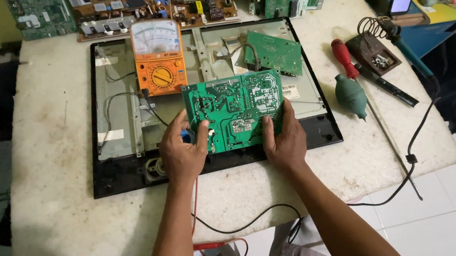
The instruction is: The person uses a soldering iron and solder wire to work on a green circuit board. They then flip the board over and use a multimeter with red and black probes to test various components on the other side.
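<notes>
Two hands, left hand [181, 152], right hand [284, 141], circuit board [236, 111] lengthwise left-right

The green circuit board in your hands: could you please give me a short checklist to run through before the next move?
1. Left hand grips green circuit board at its left edge: ok.
2. Right hand holds its lower right edge: ok.
3. Board solder side up: ok.
4. Orange multimeter within reach, behind the board: ok.
5. Meter dial setting: cannot tell.
6. Soldering iron parked apart from the board: ok.

Bare tabletop [59, 185] left of panel [129, 182]; right side crowded: blower [350, 96], screwdriver [344, 58], cable [417, 138].
</notes>
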